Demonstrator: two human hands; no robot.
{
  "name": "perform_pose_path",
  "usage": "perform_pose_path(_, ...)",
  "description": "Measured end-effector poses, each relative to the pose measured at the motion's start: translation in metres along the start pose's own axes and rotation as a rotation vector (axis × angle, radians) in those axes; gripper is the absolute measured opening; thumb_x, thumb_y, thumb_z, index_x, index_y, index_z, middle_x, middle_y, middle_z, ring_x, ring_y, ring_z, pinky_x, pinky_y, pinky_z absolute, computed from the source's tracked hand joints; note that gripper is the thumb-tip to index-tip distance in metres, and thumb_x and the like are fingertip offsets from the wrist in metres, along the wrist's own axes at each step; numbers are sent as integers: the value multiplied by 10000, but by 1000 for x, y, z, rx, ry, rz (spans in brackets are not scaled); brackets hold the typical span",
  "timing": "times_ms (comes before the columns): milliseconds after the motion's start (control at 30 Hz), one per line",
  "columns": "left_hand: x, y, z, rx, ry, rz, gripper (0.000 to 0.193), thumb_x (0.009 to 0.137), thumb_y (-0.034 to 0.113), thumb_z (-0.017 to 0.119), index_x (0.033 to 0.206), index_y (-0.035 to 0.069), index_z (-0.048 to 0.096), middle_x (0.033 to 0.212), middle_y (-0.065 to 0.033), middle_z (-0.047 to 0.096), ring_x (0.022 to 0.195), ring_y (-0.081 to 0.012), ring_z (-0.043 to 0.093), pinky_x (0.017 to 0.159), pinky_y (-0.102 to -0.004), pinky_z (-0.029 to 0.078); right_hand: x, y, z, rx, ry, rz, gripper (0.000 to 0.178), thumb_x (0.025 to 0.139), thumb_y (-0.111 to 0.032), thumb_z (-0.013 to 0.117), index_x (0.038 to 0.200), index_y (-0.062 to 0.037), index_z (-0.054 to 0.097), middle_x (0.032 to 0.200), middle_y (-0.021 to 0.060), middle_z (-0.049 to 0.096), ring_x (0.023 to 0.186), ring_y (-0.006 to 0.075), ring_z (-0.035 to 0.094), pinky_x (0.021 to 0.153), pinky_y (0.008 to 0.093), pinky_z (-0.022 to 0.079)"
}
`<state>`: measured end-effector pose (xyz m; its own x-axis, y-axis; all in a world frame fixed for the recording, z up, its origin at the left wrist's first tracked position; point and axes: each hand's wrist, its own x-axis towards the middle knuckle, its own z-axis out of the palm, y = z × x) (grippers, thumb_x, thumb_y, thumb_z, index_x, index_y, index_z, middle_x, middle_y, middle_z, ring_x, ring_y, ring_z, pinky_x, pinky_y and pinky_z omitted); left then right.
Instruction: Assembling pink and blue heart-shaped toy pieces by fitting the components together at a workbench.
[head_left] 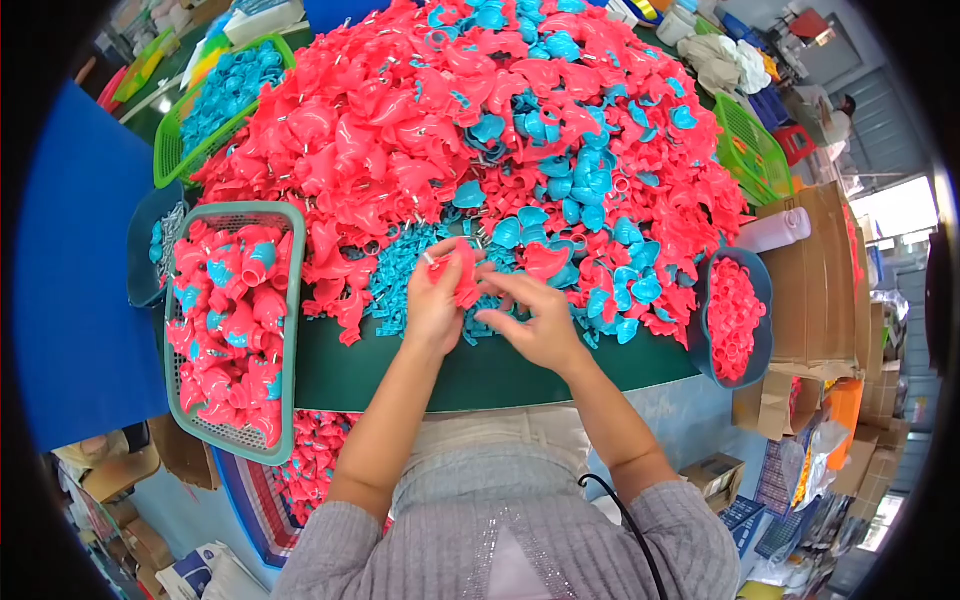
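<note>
Currently, left hand [434, 308] holding glossy, curved pink plastic piece [466, 284]; right hand [540, 318] beside, fingers loosely spread.

A blue board [90, 270] stands at the left, a white sack [218, 575] at the lower left. At right, 1 pale pink bottle [775, 230] is beside a large cardboard box [812, 295]. Beyond lie an orange sheet [846, 420], 1 red stool [795, 143] and a bright window [898, 208]. A smaller carton [712, 478] sits on the floor [680, 412].
</note>
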<state>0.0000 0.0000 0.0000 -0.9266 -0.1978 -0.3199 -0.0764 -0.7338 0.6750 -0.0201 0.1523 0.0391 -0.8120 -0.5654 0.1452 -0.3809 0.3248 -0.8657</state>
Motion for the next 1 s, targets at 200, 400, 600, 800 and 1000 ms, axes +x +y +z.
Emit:
perform_pose_path(200, -40, -5, -21, 127, 6, -127, 267, 917, 131, 569, 1153, 32, 492, 951, -131, 614, 661, -164, 604, 526, -281, 515, -34, 35, -38, 43, 500, 86, 189, 778, -1, 675, 966, 8, 654, 803, 53, 636, 659, 96, 558, 567, 220, 428)
perform_pose_path(400, -67, -27, -43, 165, -245, -387, 211, 885, 105, 613, 1062, 14, 545, 888, -146, 640, 597, -156, 597, 495, -272, 498, -77, 30, -18, -19, 438, 79, 64, 785, -10, 672, 839, 23, 667, 762, 61, 629, 592, 89, 537, 503, 210, 394)
perform_pose_path(600, -63, -38, -52, 161, -290, -451, 274, 881, 87, 613, 1130, 17, 524, 946, -158, 635, 610, -156, 599, 515, -277, 500, -94, 33, 4, -88, 395, 121, 104, 779, -53, 706, 858, 3, 668, 781, 73, 627, 551, 100, 547, 476, 226, 422)
perform_pose_path(800, -57, -33, -52, 45, -339, -459, 401, 882, 69, 598, 1259, 42, 465, 1145, -178, 588, 617, -155, 598, 546, -276, 513, -83, 49, 17, -275, 243, 71, 158, 774, -45, 698, 913, 10, 647, 891, 106, 619, 685, 214, 625, 577, 289, 506)
perform_pose_path(1000, -59, -35, -54, 13, -337, -423, 422, 879, 70, 602, 1275, 47, 459, 1236, -202, 547, 636, -146, 600, 557, -270, 513, -49, 49, 27, -230, 264, -43, 144, 772, -25, 658, 913, 2, 647, 937, 135, 621, 836, 305, 624, 716, 351, 511)
